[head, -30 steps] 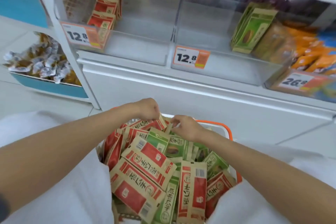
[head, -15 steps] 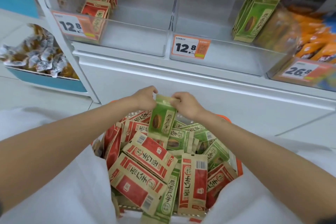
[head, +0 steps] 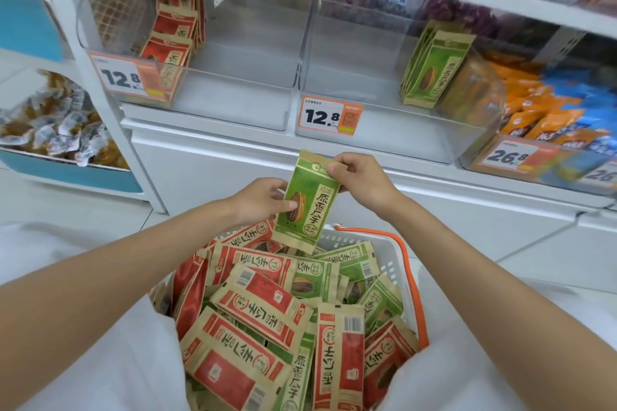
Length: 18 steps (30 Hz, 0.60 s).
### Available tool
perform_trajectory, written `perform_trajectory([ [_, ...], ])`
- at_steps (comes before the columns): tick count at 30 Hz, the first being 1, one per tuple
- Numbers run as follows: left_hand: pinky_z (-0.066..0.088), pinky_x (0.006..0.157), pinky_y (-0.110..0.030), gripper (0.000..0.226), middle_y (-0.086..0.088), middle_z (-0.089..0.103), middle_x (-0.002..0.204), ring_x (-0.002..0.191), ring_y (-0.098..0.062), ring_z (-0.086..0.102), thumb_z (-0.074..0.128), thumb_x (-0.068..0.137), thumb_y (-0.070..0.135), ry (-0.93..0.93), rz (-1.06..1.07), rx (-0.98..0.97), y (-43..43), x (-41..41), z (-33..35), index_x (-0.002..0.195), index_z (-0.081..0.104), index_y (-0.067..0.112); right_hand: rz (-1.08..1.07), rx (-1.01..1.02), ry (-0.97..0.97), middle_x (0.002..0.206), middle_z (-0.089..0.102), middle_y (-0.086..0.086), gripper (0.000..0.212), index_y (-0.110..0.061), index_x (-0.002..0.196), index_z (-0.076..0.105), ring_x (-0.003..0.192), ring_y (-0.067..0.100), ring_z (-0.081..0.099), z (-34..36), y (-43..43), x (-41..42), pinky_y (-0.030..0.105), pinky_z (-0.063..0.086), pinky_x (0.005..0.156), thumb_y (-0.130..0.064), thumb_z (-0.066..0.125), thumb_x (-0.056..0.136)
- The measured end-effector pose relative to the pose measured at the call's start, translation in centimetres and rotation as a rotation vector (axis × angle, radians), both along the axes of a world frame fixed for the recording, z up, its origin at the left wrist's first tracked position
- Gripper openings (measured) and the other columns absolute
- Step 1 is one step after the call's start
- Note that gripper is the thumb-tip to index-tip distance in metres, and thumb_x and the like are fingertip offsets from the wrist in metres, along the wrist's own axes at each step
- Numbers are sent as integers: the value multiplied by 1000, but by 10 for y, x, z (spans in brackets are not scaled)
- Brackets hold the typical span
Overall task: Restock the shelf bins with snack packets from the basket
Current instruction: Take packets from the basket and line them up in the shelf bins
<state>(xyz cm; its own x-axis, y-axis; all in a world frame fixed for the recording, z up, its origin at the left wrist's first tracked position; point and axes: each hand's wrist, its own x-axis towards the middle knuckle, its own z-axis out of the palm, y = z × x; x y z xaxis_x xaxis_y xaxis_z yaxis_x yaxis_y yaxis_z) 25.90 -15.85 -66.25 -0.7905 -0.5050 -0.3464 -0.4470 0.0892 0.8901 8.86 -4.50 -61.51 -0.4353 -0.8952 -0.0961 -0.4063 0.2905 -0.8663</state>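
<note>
**Green packet (head: 307, 200) in two hands, above basket (head: 392, 260)**

Long axis near upright, top tipped slightly right. Right hand (head: 364, 182) pinches its top corner; left hand (head: 263, 200) grips the left edge, lower down. Basket directly below the grip, heaped with flat red and green packets (head: 263, 307): matte kraft paper, crisp edges. Clear bin (head: 367, 87) lies up and right of the grip, stack (head: 434, 72) of matching green standing in it; right hand nearer. Judged destination. Bin walls glossy.
</note>
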Motion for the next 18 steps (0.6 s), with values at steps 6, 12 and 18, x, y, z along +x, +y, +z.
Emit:
perform_trajectory([
  [6,54,77,-32,16,-18,70,100,88,-21,67,68,88,8,166,-2,-103,1,-29,39,102,65,14,73,67,266,87,71,5,23,-17,83,59,85,24,69,39,15,-36,49,55,81,-6,78,77],
  [12,55,78,-30,19,-4,72,92,82,-10,65,73,83,5,461,-12,-321,1,-109,131,97,66,16,-81,-199,593,97,70,2,30,-15,101,63,89,21,68,137,30,-90,47,54,85,-10,80,76],
  [18,55,84,-37,17,7,70,86,85,-15,66,77,81,12,516,-35,-539,-17,-187,171,88,68,24,-211,-282,895,112,65,3,35,-13,119,58,94,22,65,168,38,-128,38,52,86,-16,71,86],
])
